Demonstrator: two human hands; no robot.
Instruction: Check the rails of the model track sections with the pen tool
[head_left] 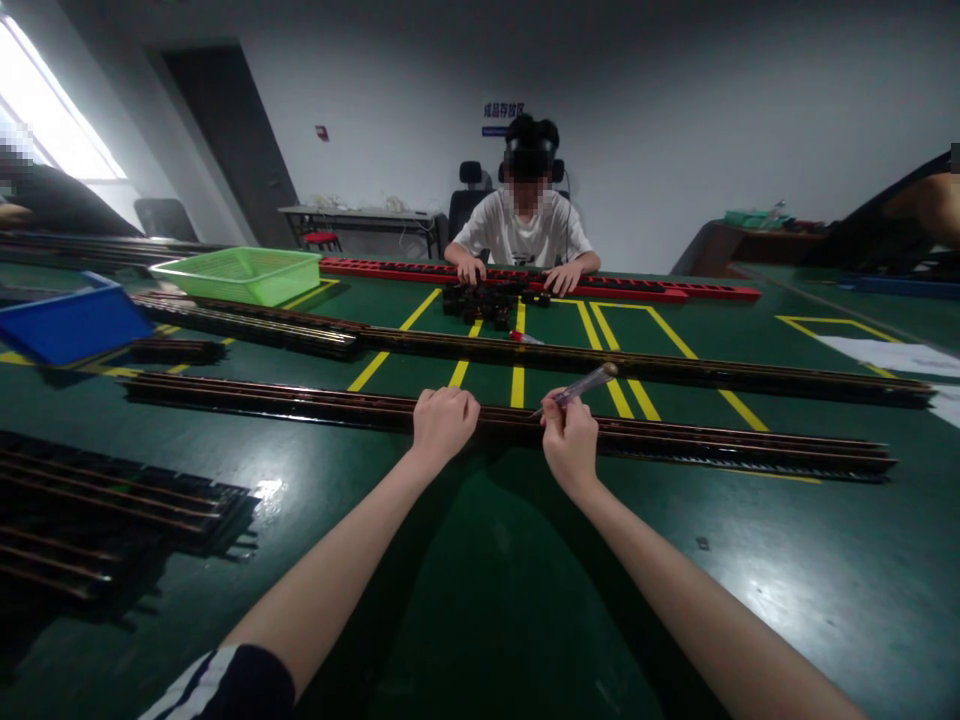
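Observation:
A long black rail (720, 445) with copper-coloured strips lies crosswise on the green table in front of me. My left hand (444, 428) is closed over the rail near its middle, the fingertips hidden on the far side. A short way to the right, my right hand (571, 440) grips a screwdriver (589, 382) with a clear handle. The screwdriver slants, its handle end up and to the right and its thin tip down near the rail. Whether the tip touches the rail I cannot tell.
A second long rail assembly (675, 370) runs behind mine. Stacked rails (112, 500) lie at left, near a blue tray (71, 320) and a green basket (247, 275). Across the table, a person (521, 230) handles black parts (487, 303) by a red rail (637, 288).

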